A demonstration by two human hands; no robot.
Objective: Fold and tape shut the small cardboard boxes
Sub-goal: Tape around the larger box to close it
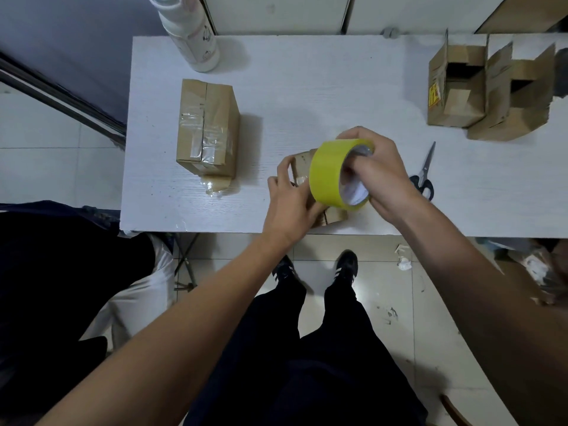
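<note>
A small cardboard box (302, 167) stands near the table's front edge, mostly hidden behind my hands and the tape. My left hand (290, 201) grips its left side, fingers curled over the top edge. My right hand (378, 173) holds a yellow tape roll (327, 173) against the box, with fingers through the roll's core. A taped-shut cardboard box (207, 127) sits at the left of the white table (307, 87). Two open, unfolded boxes stand at the far right: one (455, 90) and another (516, 96) beside it.
Black-handled scissors (425, 173) lie just right of my right hand. A white bottle (192, 32) stands at the back left. A crumpled tape scrap (215, 187) lies in front of the taped box. Paper scraps litter the floor below.
</note>
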